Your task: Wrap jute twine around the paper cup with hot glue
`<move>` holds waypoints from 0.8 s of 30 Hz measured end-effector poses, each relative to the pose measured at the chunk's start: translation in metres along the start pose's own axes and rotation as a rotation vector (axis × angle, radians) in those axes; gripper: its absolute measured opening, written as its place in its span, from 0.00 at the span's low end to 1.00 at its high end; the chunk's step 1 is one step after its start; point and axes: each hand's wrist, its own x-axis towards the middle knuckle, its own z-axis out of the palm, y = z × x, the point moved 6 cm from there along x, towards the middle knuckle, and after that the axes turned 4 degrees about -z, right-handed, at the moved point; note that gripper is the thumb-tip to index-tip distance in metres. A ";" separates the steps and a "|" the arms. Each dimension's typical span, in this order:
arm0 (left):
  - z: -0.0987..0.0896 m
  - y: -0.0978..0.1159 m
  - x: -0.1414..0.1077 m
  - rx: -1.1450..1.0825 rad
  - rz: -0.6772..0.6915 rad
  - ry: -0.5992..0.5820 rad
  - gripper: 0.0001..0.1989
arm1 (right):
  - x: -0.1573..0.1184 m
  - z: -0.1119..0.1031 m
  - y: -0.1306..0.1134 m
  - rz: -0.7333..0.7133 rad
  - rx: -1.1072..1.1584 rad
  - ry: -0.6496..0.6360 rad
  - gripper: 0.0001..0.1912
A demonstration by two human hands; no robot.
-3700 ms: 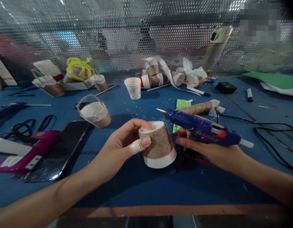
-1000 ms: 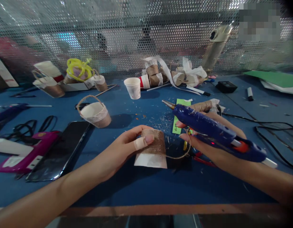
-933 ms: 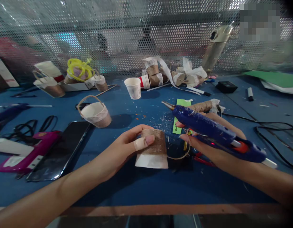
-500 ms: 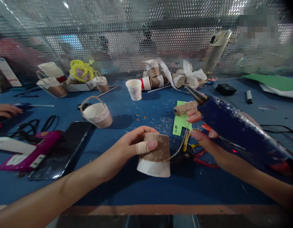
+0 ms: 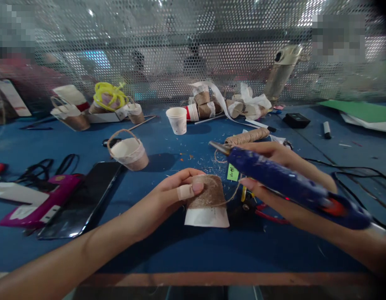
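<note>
while the left hand (image 5: 172,189) keeps a closed grip on the twine-wrapped cup (image 5: 208,191), thumb against its side, the head view shows that cup above the near part of the blue surface (image 5: 143,254), its wide white end down. the right hand (image 5: 289,164) has its grip wrapped round a blue glue gun (image 5: 274,179), nozzle pointing left. a strand of twine (image 5: 235,192) runs from the cup towards the right thumb. beyond lies a twine roll (image 5: 247,136); a handled cup (image 5: 130,153) stands farther left, near a phone (image 5: 83,200).

No text can be read; the handwriting (image 5: 232,169) on the green note (image 5: 232,177) is too small.
</note>
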 end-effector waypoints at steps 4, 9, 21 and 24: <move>-0.002 0.000 0.002 -0.084 0.010 -0.017 0.15 | -0.001 0.016 0.012 0.095 0.003 -0.054 0.11; -0.009 -0.002 0.003 -0.189 -0.032 -0.015 0.18 | -0.008 0.010 0.023 0.190 -0.007 0.063 0.07; -0.011 0.002 0.002 -0.147 0.008 0.021 0.15 | -0.013 0.001 0.013 0.145 0.220 -0.138 0.10; -0.011 0.008 0.000 -0.110 0.069 0.026 0.13 | -0.016 0.006 0.014 0.130 0.281 -0.228 0.10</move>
